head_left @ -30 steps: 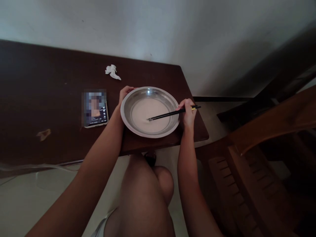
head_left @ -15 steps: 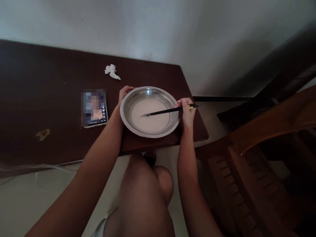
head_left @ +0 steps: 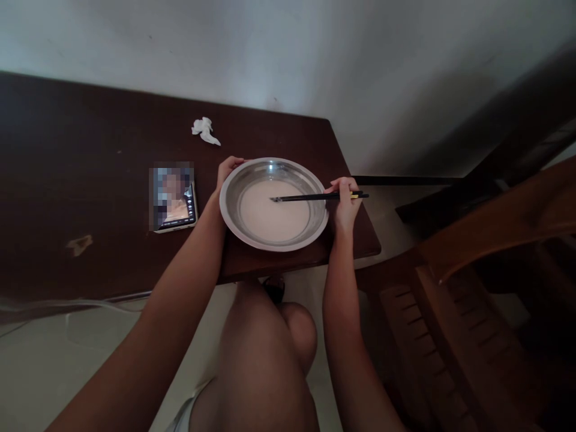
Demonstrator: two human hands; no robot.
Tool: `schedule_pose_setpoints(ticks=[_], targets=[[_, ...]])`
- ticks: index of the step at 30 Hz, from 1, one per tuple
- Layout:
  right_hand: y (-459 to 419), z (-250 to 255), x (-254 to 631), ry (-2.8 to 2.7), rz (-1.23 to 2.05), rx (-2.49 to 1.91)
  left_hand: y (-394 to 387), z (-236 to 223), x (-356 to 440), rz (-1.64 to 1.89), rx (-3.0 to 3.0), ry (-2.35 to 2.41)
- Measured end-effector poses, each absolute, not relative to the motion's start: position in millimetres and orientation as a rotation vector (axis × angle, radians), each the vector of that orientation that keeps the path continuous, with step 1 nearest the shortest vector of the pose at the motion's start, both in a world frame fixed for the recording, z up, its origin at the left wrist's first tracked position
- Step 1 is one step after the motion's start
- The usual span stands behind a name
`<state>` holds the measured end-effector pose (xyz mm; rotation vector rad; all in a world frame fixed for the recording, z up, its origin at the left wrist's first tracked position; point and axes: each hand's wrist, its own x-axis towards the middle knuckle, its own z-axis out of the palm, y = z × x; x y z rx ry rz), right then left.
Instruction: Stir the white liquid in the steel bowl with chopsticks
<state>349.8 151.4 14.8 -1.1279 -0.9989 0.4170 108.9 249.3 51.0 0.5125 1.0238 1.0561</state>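
Observation:
A wide metal bowl (head_left: 228,213) sits near the front edge of the dark table, partly filled with a pale, milky liquid (head_left: 274,219). My left hand (head_left: 228,169) grips the bowl's rim at its far left side; some fingers are hidden behind the rim. At the right side of the bowl, my right hand (head_left: 345,198) is closed around a pair of black chopsticks (head_left: 310,197) with gold bands. The chopsticks lie nearly level across the bowl, and their wet tips are over or in the liquid near its middle.
On the table (head_left: 112,198), a phone (head_left: 180,210) with a lit screen stands left of the bowl. Behind it lies a crumpled white tissue (head_left: 206,131). A brownish scrap or mark (head_left: 80,245) shows farther left. A wooden chair (head_left: 423,300) is at right, and a wall (head_left: 270,60) runs behind.
My right hand has shifted slightly right, and the chopstick tips have moved right and a little away from me through the bowl. My left hand and the bowl stay put.

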Motion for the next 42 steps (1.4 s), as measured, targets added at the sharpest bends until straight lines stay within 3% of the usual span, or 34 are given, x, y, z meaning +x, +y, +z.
schedule_pose_setpoints(ticks=[17,23,28,33,42], targets=[[149.1,15.9,348.1,-1.117,0.555,-1.125,255.6,39.5,106.7,1.087,0.633,1.062],[150.6,17.3,348.9,-0.986,0.442,-1.158,255.7,39.0,106.4,1.063,0.641,1.052],[147.6,19.2,346.2,-1.106,0.576,-1.141,256.7,36.8,105.6,1.071,0.636,1.036],[150.5,17.5,348.9,-0.985,0.43,-1.173,256.4,35.4,105.1,1.054,0.661,1.022],[150.1,19.8,347.2,-1.041,0.458,-1.158,252.5,40.7,107.5,1.079,0.632,1.031]])
